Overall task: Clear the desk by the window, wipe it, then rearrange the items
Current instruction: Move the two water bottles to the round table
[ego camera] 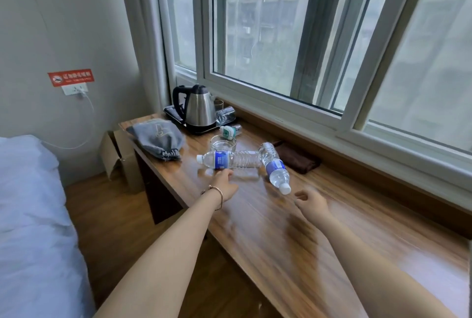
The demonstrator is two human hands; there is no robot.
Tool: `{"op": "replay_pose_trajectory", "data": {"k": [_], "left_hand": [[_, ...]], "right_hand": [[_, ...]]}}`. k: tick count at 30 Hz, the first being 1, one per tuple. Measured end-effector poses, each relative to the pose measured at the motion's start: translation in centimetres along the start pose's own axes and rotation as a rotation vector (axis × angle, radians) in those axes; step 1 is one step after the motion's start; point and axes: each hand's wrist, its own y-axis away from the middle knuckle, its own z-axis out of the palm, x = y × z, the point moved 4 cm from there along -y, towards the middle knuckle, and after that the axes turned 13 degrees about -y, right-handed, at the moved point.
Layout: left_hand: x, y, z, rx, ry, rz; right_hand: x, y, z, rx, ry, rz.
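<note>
Our left fingers (226,172) touch the underside of one bottle (229,159), lying on its side near the desk's (319,228) front edge; whether they grip it we cannot tell. Our right hand (310,202) hangs loosely curled and holds nothing, just beside the cap of the second bottle (274,167). A brown cloth (296,156) lies at the back edge, the kettle (200,108) in the far corner.

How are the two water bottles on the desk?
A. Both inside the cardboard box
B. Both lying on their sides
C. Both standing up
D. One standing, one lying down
B: both bottles lie flat on the desk, with their bases meeting and their caps pointing apart.
</note>
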Motion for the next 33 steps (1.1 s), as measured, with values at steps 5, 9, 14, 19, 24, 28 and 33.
{"op": "replay_pose_trajectory", "data": {"k": [5,9,14,19,24,28,33], "left_hand": [[0.5,-5.1,0.9,0.078,0.23,-0.206],[-1.0,-8.4,1.5,0.25,0.271,-0.357],[-1.2,-8.3,0.5,0.373,-0.02,-0.18],[-2.7,-10.4,0.0,0.302,-0.154,-0.073],[-3.4,-11.7,-0.2,0.262,-0.205,-0.03],[-3.7,-12.8,-0.3,0.303,-0.159,-0.036],[-3.9,-13.6,-0.5,0.396,-0.099,-0.035]], "right_hand": [[-0.1,-4.8,-0.7,0.086,-0.068,-0.075],[-2.1,-7.3,1.0,-0.006,0.137,-0.253],[-7.4,-8.2,5.7,-0.02,0.543,-0.836],[-11.5,-10.6,10.3,-0.175,0.586,-0.733],[-12.1,-13.2,12.4,-0.255,0.677,-0.558],[-11.6,-14.4,12.9,-0.279,0.734,-0.492],[-11.6,-13.9,13.1,-0.206,0.758,-0.551]]}}
